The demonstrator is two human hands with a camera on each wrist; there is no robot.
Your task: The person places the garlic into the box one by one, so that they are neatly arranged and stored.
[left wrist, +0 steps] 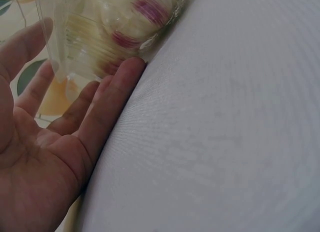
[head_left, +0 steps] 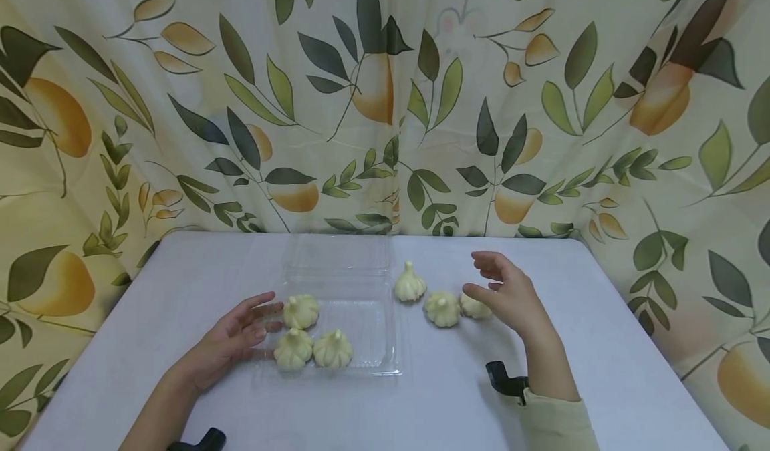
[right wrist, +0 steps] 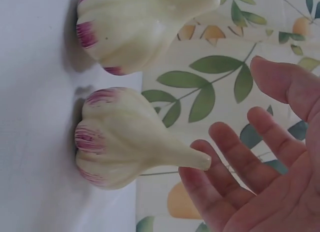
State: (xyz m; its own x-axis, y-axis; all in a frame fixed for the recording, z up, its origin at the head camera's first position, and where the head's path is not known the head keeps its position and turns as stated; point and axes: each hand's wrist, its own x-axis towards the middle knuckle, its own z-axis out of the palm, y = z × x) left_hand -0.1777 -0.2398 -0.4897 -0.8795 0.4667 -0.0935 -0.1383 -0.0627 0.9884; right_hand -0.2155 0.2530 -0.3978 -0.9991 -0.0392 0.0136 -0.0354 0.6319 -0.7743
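Note:
Three garlic bulbs [head_left: 301,311] sit in the left half of a clear plastic clamshell box [head_left: 375,327], whose lid [head_left: 337,254] lies folded back behind it. My left hand [head_left: 225,341] is at the box's left wall, fingers spread along it; the left wrist view shows the fingertips [left wrist: 132,69] right at the plastic. Right of the box stand three more bulbs: one [head_left: 410,284] farther back, one [head_left: 442,309] in the middle, and one [head_left: 474,306] partly hidden by my right hand [head_left: 511,297]. That hand hovers with parted fingers, close to a bulb's stem [right wrist: 195,158] in its wrist view.
A white-covered table [head_left: 445,397] carries everything. Behind it hangs a curtain [head_left: 385,103] printed with leaves and fruit, coming down to the table's back edge. A black wrist strap piece [head_left: 505,381] sits by the right sleeve [head_left: 556,424].

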